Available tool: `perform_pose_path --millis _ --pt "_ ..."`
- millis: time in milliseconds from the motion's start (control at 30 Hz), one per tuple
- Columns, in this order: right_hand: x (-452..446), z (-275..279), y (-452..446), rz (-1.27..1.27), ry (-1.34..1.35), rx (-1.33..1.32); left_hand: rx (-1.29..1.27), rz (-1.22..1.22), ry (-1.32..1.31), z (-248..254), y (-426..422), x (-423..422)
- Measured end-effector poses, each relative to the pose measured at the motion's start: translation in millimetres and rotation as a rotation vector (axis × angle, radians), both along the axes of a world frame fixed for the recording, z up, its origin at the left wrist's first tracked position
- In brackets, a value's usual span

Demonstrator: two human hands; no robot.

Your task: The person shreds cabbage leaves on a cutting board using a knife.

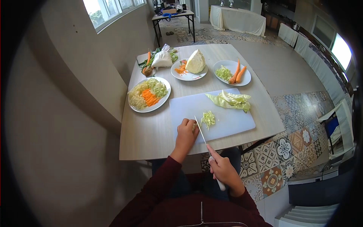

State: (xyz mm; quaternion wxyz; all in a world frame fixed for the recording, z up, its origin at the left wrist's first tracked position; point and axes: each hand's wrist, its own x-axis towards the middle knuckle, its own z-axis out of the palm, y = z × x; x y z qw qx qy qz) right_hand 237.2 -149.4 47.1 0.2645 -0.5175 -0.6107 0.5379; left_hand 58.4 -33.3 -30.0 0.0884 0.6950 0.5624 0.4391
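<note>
Head view: left hand (186,133), fingers curled in on a small cabbage piece (194,128), mostly hidden; right hand (224,169), closed around the handle of one knife (202,131), blade just beside the left fingertips. Beneath the left hand and blade, one white cutting board (185,108) on a table (145,138). Just ahead of the right hand, shredded cabbage (208,118); farther ahead, cabbage leaves (228,101).

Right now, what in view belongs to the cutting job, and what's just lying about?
In the job:
knife
cutting board
shredded cabbage
cabbage leaves
cabbage wedge, likely the source

Lying about, as far as I can judge:
whole carrots, untouched
white bag, contents unclear
far-table clutter
</note>
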Motion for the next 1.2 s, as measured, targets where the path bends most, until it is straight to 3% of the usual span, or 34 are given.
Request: perform_pose_path --millis 533,1200 --pt "12 10 -9 0.029 0.066 -0.142 0.005 0.0 0.002 -3 1 1" --pt "-19 -15 36 -0.004 0.024 -0.025 0.017 0.009 0.003 0 -1 1"
